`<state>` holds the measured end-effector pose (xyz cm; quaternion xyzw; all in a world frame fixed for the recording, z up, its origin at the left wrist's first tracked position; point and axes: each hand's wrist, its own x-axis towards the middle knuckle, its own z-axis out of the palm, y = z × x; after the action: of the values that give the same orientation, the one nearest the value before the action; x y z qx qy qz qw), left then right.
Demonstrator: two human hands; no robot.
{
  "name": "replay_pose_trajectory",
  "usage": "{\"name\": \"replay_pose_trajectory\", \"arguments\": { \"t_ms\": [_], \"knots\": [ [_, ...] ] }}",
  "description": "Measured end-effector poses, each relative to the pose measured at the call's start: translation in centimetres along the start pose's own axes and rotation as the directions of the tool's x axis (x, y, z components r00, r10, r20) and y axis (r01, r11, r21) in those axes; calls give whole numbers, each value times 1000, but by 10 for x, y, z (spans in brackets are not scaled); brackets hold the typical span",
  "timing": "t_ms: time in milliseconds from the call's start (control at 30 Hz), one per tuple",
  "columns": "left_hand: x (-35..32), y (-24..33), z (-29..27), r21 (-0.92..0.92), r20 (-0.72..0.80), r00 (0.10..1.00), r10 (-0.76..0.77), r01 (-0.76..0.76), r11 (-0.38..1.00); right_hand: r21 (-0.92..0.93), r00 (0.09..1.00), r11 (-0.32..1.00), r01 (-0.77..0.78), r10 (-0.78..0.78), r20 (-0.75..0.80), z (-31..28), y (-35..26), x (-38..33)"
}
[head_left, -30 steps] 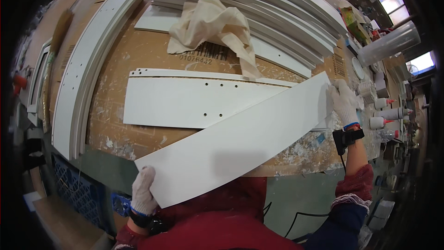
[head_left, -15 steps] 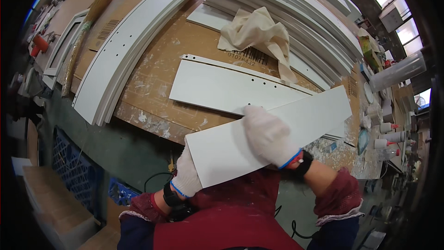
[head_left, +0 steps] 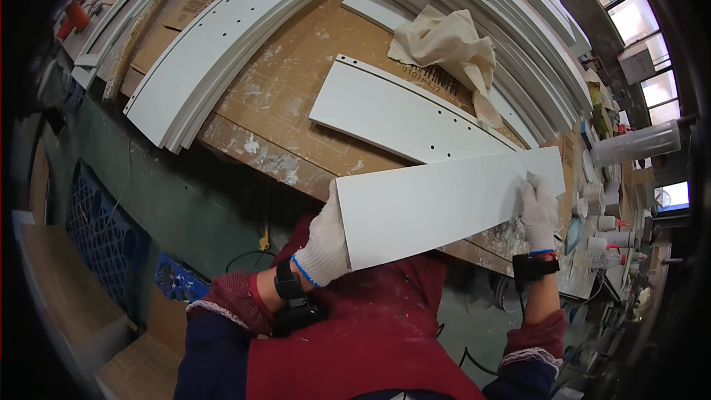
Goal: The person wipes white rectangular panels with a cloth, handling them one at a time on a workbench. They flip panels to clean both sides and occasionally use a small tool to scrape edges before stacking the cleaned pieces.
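Observation:
A plain white board (head_left: 437, 204) lies slantwise in front of me, its far right part over the table. My left hand (head_left: 327, 241), in a white knit glove, grips the board's left end; part of its fingers is hidden behind it. My gloved right hand (head_left: 538, 211) is on the board's face near the right end. Its fingers are bunched together, and whatever may be under them is hidden. Just beyond lies another white board (head_left: 392, 115) with drilled holes and a groove along its far edge. A crumpled cream cloth (head_left: 444, 41) rests behind it.
Stacked white boards stand at the left (head_left: 222, 30) and the far right (head_left: 489, 22) of the cardboard-covered table (head_left: 259, 144). Bottles (head_left: 611, 241) and a clear cylinder (head_left: 637, 144) are along the right. A blue plastic crate (head_left: 100, 215) is on the floor at left.
My right hand has slid from the board's middle to its right end. The board has turned to lie more level, and my left hand has moved slightly right and up with it.

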<state>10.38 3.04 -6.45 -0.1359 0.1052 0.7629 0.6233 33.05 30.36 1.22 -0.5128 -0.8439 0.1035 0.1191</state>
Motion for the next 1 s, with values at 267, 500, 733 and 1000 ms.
{"name": "replay_pose_trajectory", "arguments": {
  "t_ms": [267, 500, 733, 1000],
  "knots": [
    [1, 0, -5, -83, 123, 992, 5, 5, 997, -103, 844, 845, 524, -532, -71, 32, -63, -54],
    [10, -3, -3, 95, -37, 991, 131, -127, 987, 198, 574, 637, 745, -763, 297, 63, -205, -157],
    [1, -3, 0, -15, -11, 998, 67, -68, 998, 190, 943, 931, 313, -328, 51, 28, -119, -95],
    [6, -7, 2, 62, -61, 981, 183, -179, 982, 205, 567, 622, 756, -778, 270, 73, -190, -171]
  ]
}}
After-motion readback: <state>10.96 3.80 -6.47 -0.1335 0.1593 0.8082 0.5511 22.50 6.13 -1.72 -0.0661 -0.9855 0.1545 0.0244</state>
